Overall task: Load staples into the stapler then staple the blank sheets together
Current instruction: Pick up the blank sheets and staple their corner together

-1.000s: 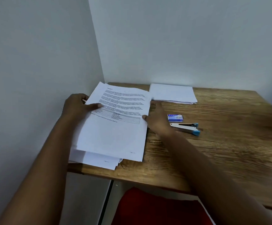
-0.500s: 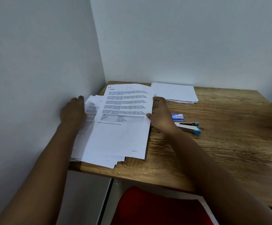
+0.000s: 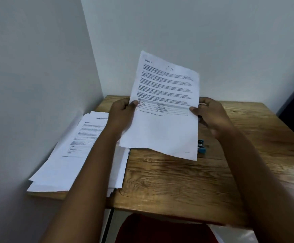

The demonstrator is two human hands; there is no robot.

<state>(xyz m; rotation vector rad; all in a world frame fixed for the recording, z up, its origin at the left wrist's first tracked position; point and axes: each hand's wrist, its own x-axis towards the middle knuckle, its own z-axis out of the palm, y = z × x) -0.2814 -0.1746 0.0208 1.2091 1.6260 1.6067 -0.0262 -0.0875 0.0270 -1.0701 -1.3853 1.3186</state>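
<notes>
Left hand (image 3: 123,111): holds the left edge of the printed paper (image 3: 163,106).
Right hand (image 3: 207,113): holds its right edge, up off the tabletop (image 3: 177,181).
Stapler (image 3: 201,148): on the tabletop, peeking out behind the paper.
Paper pile (image 3: 83,155): lying at the left.

Dim, soft light; blurred edges
</notes>
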